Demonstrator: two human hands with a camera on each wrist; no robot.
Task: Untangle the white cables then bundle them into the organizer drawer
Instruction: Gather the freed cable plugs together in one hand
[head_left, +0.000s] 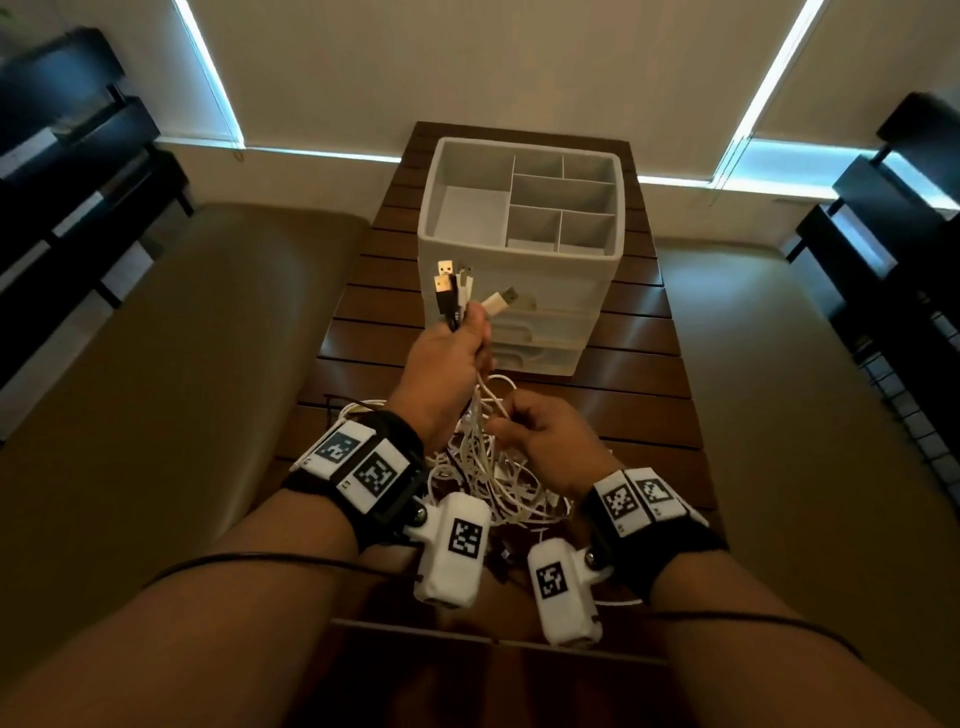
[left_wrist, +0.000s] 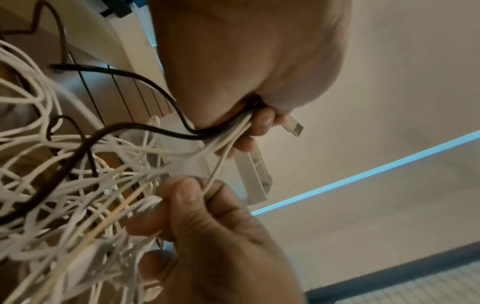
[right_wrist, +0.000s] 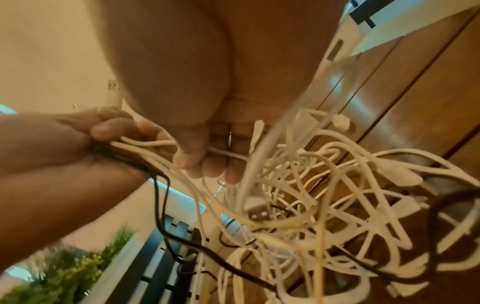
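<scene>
My left hand (head_left: 457, 348) is raised in front of the white organizer (head_left: 519, 244) and grips a bunch of cable ends, white ones and a black one, with USB plugs (head_left: 452, 283) sticking up above the fist. From it the cords drop into a tangled heap of white cables (head_left: 493, 483) on the wooden table (head_left: 623, 374). My right hand (head_left: 540, 431) is just below and to the right, pinching a white cord (left_wrist: 213, 179) between thumb and fingers. In the right wrist view the tangle (right_wrist: 324, 195) spreads over the table with black cords mixed in.
The organizer's top tray (head_left: 467, 213) has several open compartments, and its drawers (head_left: 540, 332) below look closed. Black cords (left_wrist: 116, 72) run through the heap. Beige cushions (head_left: 182, 338) flank the narrow slatted table; dark shelving (head_left: 62, 182) stands at both sides.
</scene>
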